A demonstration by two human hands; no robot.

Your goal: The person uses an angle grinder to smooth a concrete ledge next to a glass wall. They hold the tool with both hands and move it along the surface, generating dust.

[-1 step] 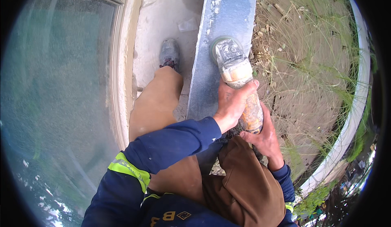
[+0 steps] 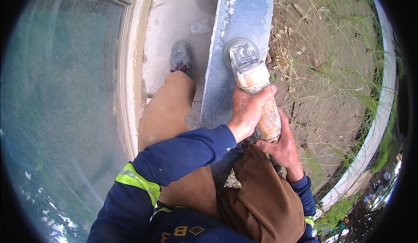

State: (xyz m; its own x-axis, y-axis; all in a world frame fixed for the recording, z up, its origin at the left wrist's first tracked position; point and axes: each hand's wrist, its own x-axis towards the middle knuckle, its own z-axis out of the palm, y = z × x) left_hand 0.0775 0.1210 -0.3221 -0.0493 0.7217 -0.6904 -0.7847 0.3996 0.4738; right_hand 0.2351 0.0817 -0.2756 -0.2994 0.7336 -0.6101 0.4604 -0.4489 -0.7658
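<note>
A dusty angle grinder [image 2: 257, 90] lies over a long blue-grey slab [image 2: 235, 16], its disc end [image 2: 244, 51] at the slab's surface. My left hand [image 2: 249, 110] is closed round the body just behind the grinder's head, thumb on top. Farther back, my right hand [image 2: 283, 140] grips the handle end, fingers wrapped along its right side and thumb across the bottom. The disc's underside is hidden.
A glazed panel [image 2: 65, 90] in a pale frame runs along the left. My left shoe [image 2: 181, 56] stands on the pale concrete [image 2: 165, 16] beside the slab. Right of the slab lie soil and long grass [image 2: 322, 68], bordered by a curved white edge [image 2: 385, 64].
</note>
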